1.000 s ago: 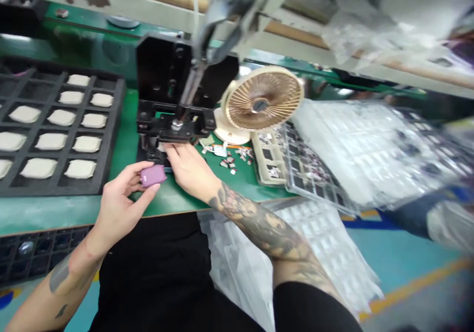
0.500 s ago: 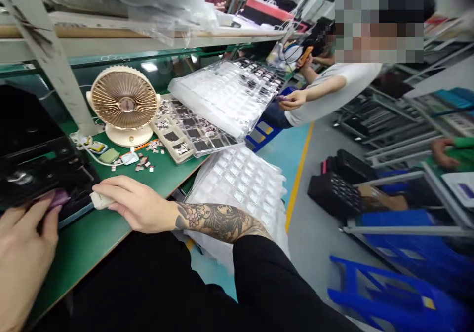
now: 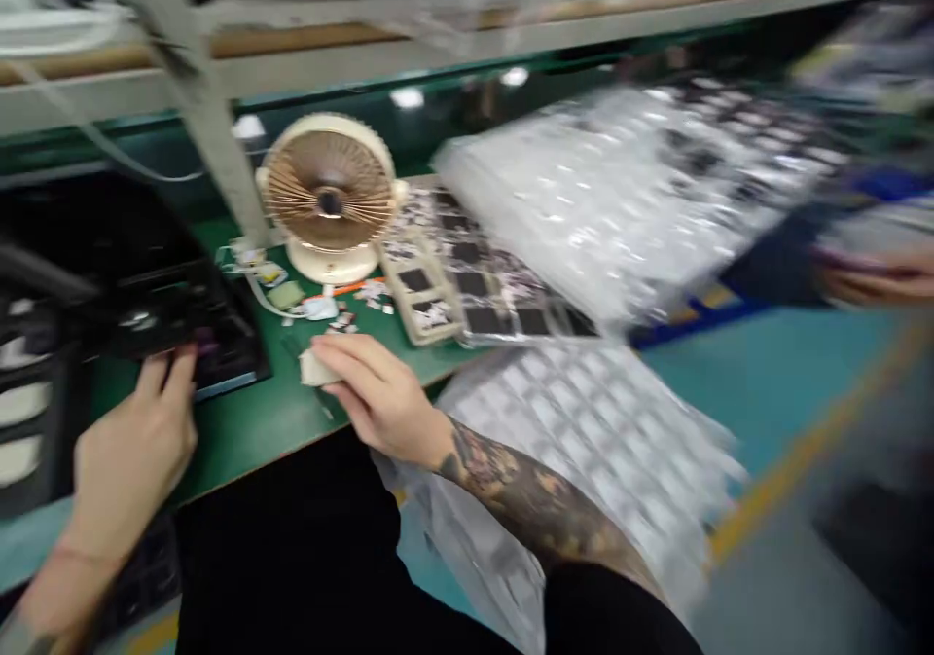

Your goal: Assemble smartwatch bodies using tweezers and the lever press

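Observation:
In the head view my left hand (image 3: 135, 436) reaches into a black fixture (image 3: 230, 329) on the green bench. Its fingers are curled together at a small purple piece (image 3: 207, 341), dim and blurred; the thumb's grip is hidden. My right hand (image 3: 383, 392) pinches a small off-white block (image 3: 316, 369) between thumb and fingers, just above the bench top. Little white and brown bits (image 3: 342, 323) lie beyond that hand.
A cream fan (image 3: 330, 188) stands behind my hands. To its right are a beige tray (image 3: 423, 324), clear trays of dark parts (image 3: 485, 320) and a stack of plastic-wrapped trays (image 3: 569, 188). Wrapped sheets (image 3: 584, 421) sit below the bench edge. Another person's hand (image 3: 882, 275) shows at far right.
The view has swung left, bringing a black tray with off-white parts into sight. My left hand has moved the purple piece farther into the fixture. My right hand keeps the off-white block.

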### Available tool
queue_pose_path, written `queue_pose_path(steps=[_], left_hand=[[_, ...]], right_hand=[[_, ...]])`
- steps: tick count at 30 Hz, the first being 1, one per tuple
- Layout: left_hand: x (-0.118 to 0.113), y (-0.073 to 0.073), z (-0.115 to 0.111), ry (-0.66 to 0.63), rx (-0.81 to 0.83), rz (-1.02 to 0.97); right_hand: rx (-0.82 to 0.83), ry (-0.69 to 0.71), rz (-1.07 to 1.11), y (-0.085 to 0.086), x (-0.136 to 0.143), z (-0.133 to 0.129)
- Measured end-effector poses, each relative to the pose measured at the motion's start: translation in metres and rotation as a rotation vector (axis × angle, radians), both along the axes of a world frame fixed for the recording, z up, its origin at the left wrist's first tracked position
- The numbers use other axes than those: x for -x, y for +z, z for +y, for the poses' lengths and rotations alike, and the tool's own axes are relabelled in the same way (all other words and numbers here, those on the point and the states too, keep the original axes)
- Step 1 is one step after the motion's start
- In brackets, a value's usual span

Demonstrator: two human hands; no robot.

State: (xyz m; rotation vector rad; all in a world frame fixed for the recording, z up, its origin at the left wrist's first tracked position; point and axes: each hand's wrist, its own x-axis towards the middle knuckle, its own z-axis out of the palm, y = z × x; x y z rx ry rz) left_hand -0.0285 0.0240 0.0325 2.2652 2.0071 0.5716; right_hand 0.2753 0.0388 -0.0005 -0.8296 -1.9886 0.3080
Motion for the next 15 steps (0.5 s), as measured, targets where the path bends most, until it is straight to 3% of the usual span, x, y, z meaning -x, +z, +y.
queue_pose_path(steps=[2, 4, 7, 9, 12, 15], left_hand=[[-0.01, -0.001, -0.018, 0.006, -0.03, -0.294], [-0.024, -0.003, -0.029, -0.064, 0.071, -0.747], [-0.039, -0.008, -0.034, 0.015, 0.168, -1.228], [-0.04, -0.013, -0.031, 0.144, 0.147, -1.342], [-0.032, -0.022, -0.028, 0.2, 0.144, -1.35], [-0.027, -0.028, -0.034, 0.209, 0.141, -1.294]], right_hand=[[-0.031, 0.062, 0.019, 0.004, 0.009, 0.0], [-0.088, 0.179, -0.021, 0.011, 0.025, 0.002], [-0.188, 0.338, -0.095, 0.042, 0.051, 0.019], [-0.28, 0.285, 0.008, 0.08, 0.067, 0.05], [-0.327, 0.099, 0.338, 0.161, 0.101, 0.111], [-0.141, 0.241, 0.316, 0.235, 0.144, 0.134]])
